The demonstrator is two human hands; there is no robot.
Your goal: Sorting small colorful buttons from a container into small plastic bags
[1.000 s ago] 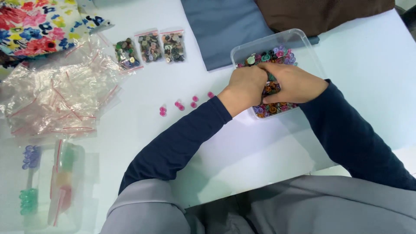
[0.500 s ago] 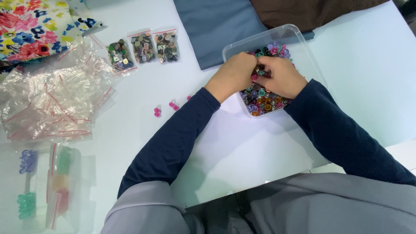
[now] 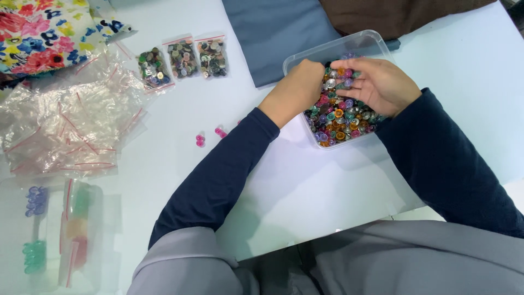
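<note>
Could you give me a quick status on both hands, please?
Left hand and right hand both in the clear tub, sorting coloured buttons. Grip unclear. Nothing obstructing.

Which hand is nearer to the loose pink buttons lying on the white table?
The left hand. It rests at the clear plastic box's near-left edge, closer to the pink buttons. The right hand is over the box, farther right.

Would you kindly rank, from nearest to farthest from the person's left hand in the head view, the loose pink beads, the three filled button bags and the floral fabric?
From the left hand:
1. Loose pink beads, on the table below-left of it.
2. Three filled button bags, farther left, upper table.
3. Floral fabric, top-left corner.
</note>
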